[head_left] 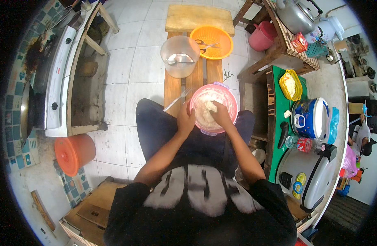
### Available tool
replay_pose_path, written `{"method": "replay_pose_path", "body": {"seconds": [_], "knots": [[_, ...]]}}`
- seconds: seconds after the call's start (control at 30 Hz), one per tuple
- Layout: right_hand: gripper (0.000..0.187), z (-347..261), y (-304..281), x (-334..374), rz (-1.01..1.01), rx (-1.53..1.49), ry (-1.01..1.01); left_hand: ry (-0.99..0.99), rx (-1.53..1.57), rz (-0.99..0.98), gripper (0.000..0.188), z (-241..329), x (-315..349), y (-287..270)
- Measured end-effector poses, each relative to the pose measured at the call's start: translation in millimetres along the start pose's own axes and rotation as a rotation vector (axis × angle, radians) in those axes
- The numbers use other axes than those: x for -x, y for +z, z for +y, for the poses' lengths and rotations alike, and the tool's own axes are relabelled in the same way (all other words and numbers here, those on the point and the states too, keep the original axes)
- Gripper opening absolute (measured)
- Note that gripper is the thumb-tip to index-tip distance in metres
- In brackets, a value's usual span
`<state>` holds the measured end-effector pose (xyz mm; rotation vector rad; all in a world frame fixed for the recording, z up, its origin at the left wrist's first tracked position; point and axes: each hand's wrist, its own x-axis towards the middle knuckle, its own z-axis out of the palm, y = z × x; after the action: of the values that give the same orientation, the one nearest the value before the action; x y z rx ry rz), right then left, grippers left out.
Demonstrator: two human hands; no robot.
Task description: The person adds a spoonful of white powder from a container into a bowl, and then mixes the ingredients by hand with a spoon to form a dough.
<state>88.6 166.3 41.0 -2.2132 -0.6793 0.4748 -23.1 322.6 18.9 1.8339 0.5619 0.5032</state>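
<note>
A pink bowl (233,101) with purple handles sits between my knees at the near end of a wooden bench (172,85). Pale, sticky dough (204,107) lies in it and is smeared up the inner wall. My left hand (186,119) grips the bowl's left rim. Inside the bowl, my right hand (222,115) has its fingers curled on a lump of the dough. A fork (177,101) rests on the bench left of the bowl. Farther along stands a translucent tub (180,43) with metal utensils inside.
An orange basket (228,43) holding scissors (208,48) stands beside the tub. At right, a counter carries a yellow basket (296,95), a blue rice cooker (307,119), a plastic bottle (304,144) and a large white appliance (303,174). A stove (57,78) and orange bucket (75,153) are at left.
</note>
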Motion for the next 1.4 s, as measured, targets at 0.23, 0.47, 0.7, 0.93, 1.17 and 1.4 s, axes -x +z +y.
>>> {"method": "replay_pose_path", "body": {"seconds": [0.23, 0.47, 0.7, 0.93, 1.17, 1.4], "knots": [[0.073, -35.2, -37.2, 36.7, -0.313, -0.738, 0.341, 0.098, -0.085, 0.073, 0.052, 32.5, -1.0, -13.4], [0.073, -41.8, -54.0, 47.4, -0.135, -1.281, 0.477, 0.362, -0.254, -0.080, 0.042, 57.4, 0.6, -19.7], [0.079, -47.9, -54.5, 41.6, -0.165, -1.612, 0.360, 0.443, -0.130, -0.340, 0.042, 82.7, -8.3, -19.8], [0.075, -53.6, -46.4, 37.8, -0.151, -1.724, 0.346, 0.494, -0.223, -0.448, 0.024, 70.9, -1.6, -20.3], [0.080, -30.7, -44.2, 35.2, -0.225, -1.567, 0.328, 0.368, -0.155, -0.669, 0.024, 72.8, -8.9, -31.3], [0.076, -30.4, -39.1, 37.2, -0.196, -1.464, 0.326, 0.158, -0.045, -0.704, 0.025, 73.8, -10.7, -33.6]]}}
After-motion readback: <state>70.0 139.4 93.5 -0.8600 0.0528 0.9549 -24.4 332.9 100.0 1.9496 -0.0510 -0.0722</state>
